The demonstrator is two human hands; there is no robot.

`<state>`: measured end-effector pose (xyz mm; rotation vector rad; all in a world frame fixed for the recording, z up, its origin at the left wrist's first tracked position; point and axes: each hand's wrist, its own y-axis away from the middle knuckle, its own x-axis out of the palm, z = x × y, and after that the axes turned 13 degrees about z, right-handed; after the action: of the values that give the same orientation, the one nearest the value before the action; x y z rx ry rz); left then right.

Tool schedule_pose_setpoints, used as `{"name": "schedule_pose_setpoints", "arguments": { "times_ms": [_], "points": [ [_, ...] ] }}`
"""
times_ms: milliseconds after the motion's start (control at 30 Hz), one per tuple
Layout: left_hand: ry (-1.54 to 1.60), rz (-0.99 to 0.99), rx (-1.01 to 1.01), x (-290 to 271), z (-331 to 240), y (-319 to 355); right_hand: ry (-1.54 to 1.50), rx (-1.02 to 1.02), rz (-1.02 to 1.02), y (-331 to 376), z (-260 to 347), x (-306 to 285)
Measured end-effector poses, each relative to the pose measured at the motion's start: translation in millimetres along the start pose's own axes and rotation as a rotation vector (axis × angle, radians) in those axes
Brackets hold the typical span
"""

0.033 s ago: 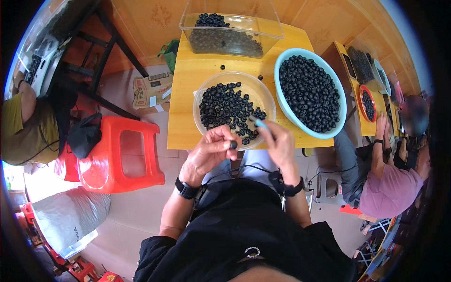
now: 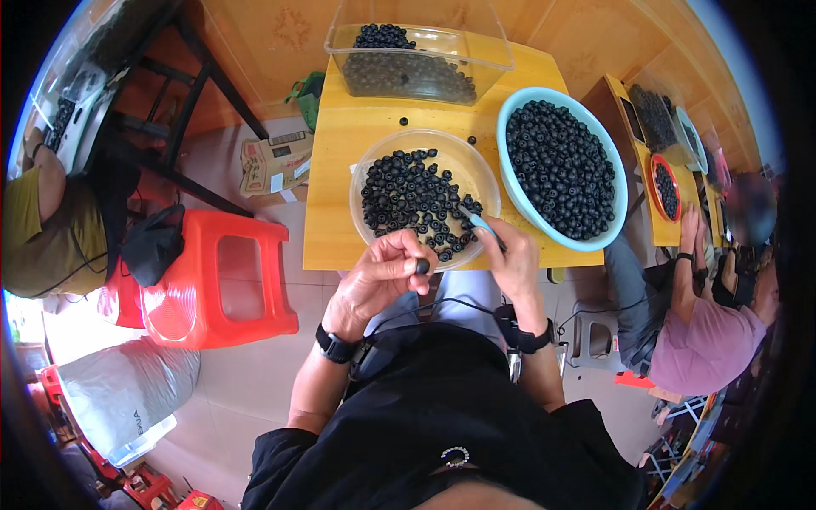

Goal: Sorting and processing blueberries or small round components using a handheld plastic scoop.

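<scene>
Shifted slightly right, my right hand grips a blue tool over the clear bowl edge; my left hand pinches a black ball. Leftward, the table is bare.

- Bare left hand: thumb and forefinger pinching, the rest curled.
- Bare right hand: fingers folded in a grip.
- Bare, black-banded left forearm and right forearm angling inward.
</scene>
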<state>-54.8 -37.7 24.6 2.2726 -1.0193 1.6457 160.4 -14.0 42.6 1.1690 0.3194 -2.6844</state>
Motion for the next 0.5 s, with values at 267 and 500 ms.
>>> {"name": "schedule_pose_setpoints", "arguments": {
  "times_ms": [267,500],
  "points": [
    [-0.057,-0.164,0.005,-6.8,5.5,-4.8,-0.378,-0.033,0.201,6.6,41.1,-8.9],
    [-0.204,-0.221,-0.093,2.8,7.9,-8.1,-0.386,-0.195,0.291,7.3,54.3,-10.2]
  ]
}}
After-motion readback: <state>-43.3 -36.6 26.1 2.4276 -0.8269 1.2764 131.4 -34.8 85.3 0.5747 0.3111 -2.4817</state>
